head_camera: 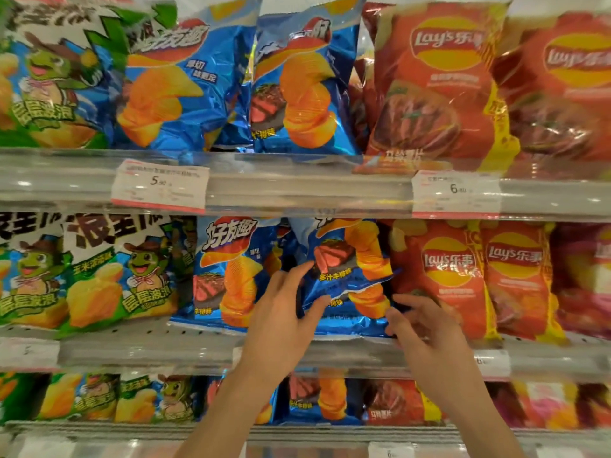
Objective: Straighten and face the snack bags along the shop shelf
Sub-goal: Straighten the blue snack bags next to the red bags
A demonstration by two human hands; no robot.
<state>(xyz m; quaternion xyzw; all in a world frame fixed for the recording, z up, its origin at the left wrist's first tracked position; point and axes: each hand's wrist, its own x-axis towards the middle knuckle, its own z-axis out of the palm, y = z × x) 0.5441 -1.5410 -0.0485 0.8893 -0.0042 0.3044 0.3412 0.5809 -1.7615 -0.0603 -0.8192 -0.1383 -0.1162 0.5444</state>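
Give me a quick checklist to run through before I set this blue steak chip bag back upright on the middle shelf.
1. Left hand holds the blue bag: ok, thumb and fingers pinch its left edge.
2. Right hand holds it too: cannot tell, its fingers lie at the lower right corner, contact unclear.
3. Bag upright: not ok, it tilts and its bottom seam is crumpled.
4. Front faces out: ok, steak picture shows.
5. Slot is right: ok, same blue bag stands on the left, red Lay's bag on the right.
6. Another bag behind it: ok, one shows below the seam.
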